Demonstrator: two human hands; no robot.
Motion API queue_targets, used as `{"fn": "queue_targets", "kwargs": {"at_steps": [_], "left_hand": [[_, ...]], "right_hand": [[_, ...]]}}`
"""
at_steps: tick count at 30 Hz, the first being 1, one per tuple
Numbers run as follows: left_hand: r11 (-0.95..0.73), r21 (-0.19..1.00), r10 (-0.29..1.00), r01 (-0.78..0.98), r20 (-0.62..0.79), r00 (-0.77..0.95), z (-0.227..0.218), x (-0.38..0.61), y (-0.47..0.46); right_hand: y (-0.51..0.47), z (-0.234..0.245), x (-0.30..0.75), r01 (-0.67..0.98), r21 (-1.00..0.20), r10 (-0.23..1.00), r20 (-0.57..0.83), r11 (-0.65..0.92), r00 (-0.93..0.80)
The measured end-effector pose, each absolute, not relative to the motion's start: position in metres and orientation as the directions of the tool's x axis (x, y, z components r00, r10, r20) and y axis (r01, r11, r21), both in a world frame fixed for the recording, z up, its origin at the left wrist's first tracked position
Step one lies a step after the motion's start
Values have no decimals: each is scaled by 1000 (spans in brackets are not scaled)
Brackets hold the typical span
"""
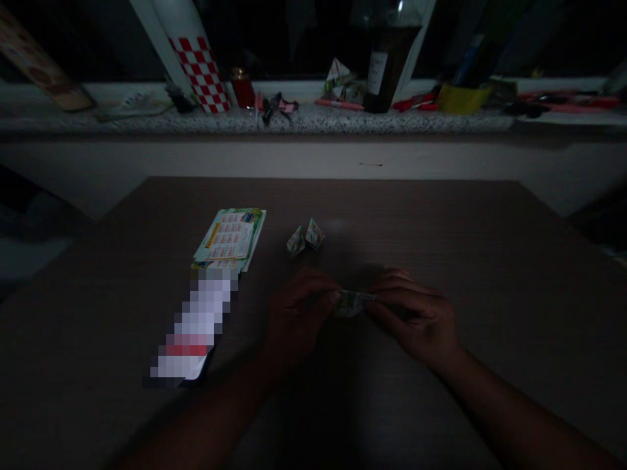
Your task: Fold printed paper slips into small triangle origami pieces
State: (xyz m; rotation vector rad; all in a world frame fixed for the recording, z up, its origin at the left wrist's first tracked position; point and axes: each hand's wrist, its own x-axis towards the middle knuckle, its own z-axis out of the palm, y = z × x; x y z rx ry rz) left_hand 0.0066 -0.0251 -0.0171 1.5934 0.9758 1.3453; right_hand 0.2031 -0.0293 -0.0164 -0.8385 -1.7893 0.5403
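Note:
In dim light, my left hand point(298, 313) and my right hand point(416, 316) meet over the dark wooden table point(441, 228). Both pinch a small folded piece of printed paper point(351, 303) between their fingertips, the left at its left end and the right at its right end. The paper lies low, at or just above the tabletop. Two small folded paper shapes point(305, 237) sit side by side on the table a little beyond my hands.
A stack of printed paper sheets point(231, 239) lies to the left, with a blurred-out patch just below it. Behind the table a speckled sill point(294, 121) carries a dark bottle point(386, 65), a red-and-white checkered tube point(196, 59), a red jar, pens and clutter.

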Motion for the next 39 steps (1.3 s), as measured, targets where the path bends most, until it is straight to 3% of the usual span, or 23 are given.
{"fn": "queue_targets", "kwargs": {"at_steps": [39], "left_hand": [[-211, 970, 976, -117, 216, 29, -24, 6, -21]], "right_hand": [[-25, -21, 201, 281, -730, 782, 573, 623, -245]]}}
